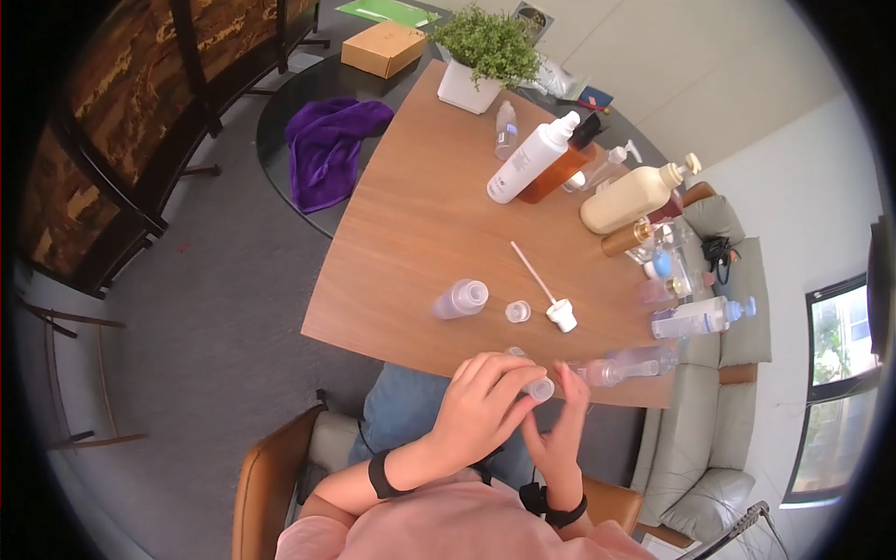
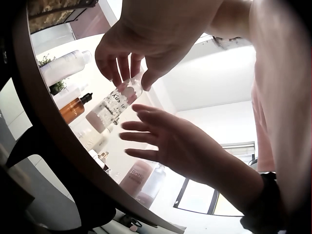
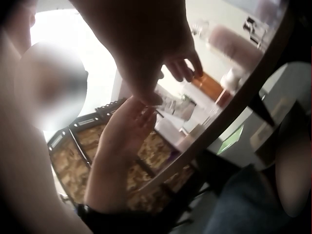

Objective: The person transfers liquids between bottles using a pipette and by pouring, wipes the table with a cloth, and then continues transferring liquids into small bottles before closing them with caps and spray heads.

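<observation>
My left hand (image 1: 485, 411) grips a small clear bottle (image 2: 113, 106) near its neck, the thumb on one side and the fingers on the other. Dark lettering and a pinkish lower part show on the bottle in the left wrist view; in the head view its round mouth (image 1: 539, 390) faces up. Close beside it is my right hand (image 2: 180, 139), fingers stretched out, holding nothing. On the table in front stand an uncapped frosted bottle (image 1: 457, 301) and a small clear cap (image 1: 517, 312). A white pump top (image 1: 561, 315) lies there with its long tube.
Several bottles line the table's right side, among them a white bottle (image 1: 532, 159), a cream pump bottle (image 1: 630, 199) and a clear blue-topped pump bottle (image 1: 695, 317). A potted plant (image 1: 471, 84) stands at the far end. A purple cloth (image 1: 327, 154) lies on a dark round table.
</observation>
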The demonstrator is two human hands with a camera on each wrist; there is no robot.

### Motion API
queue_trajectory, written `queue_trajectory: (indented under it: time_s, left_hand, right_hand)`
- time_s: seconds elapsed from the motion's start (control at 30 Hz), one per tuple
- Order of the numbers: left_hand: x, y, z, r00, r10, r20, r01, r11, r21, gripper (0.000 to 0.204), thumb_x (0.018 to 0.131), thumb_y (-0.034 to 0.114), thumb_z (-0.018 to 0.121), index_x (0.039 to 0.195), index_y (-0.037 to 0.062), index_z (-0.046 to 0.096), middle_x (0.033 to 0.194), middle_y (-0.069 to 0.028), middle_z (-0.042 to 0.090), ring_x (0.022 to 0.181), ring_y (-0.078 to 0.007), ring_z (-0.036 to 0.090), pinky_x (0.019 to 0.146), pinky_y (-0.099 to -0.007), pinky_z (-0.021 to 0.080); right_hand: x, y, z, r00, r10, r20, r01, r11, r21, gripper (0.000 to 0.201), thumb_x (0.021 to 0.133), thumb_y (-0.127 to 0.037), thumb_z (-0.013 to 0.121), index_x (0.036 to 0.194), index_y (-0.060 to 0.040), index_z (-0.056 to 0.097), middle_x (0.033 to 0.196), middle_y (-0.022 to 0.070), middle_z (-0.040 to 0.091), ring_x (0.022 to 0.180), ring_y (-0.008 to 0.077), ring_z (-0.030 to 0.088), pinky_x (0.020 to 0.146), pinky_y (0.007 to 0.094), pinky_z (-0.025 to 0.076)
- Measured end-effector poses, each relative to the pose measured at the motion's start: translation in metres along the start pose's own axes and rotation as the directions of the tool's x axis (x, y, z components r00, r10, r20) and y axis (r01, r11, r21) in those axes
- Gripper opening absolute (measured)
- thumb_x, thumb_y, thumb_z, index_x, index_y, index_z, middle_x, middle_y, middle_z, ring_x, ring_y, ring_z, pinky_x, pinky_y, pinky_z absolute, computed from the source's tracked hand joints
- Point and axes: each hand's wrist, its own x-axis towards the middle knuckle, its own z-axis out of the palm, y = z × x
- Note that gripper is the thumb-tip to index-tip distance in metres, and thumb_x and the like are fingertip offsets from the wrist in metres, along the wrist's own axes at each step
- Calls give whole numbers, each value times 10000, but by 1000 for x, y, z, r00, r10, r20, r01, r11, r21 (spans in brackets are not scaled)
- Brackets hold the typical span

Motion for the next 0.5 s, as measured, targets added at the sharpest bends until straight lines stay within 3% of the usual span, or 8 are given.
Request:
queue_trajectory:
  time_s: [0.07,0.17,0.3,0.37,0.4,0.5]
  left_hand:
    - [0,1,-5,997,-31,-76,26,998,-60,376,715,69,768,1066,81,634,1048,-75,634,935,-289,603,844,-385,472]
    - [4,1,-10,994,-71,-78,62,992,-113,367,719,53,774,1054,71,625,1032,-80,648,898,-287,616,834,-379,486]
    - [18,1,-17,993,-114,7,114,984,-138,343,737,45,769,1045,64,621,1054,-91,655,964,-306,632,873,-385,483]
    - [32,2,-23,994,67,86,-53,986,-156,361,755,36,737,1095,46,615,1141,-98,653,1092,-328,616,922,-405,468]
    - [37,8,-30,977,60,202,-29,988,-151,414,781,18,690,1186,41,605,1247,-97,625,1201,-320,573,983,-426,440]
    - [40,16,-33,930,102,353,-30,978,-205,404,794,2,656,1196,35,634,1243,-94,639,1210,-295,573,1026,-437,412]
  right_hand:
    - [21,-11,15,995,77,62,-91,961,262,583,726,45,621,1296,-4,506,1228,201,576,1132,393,548,979,436,427]
    - [33,2,21,981,1,192,-72,930,360,540,724,52,593,1257,1,526,1251,188,578,1194,391,529,1003,446,418]
    - [46,9,20,975,-23,221,-74,904,421,492,740,64,563,1227,2,530,1258,175,576,1195,382,536,993,452,427]
    - [47,10,14,966,3,260,-101,926,364,449,759,70,553,1201,-5,536,1259,179,577,1204,380,537,992,449,437]
    - [48,12,13,967,5,254,-104,920,378,449,759,70,553,1201,-5,536,1259,179,577,1204,380,537,992,449,437]
    - [47,16,15,976,-97,196,-6,884,467,421,783,58,553,1199,-3,532,1266,186,571,1213,383,532,999,445,441]
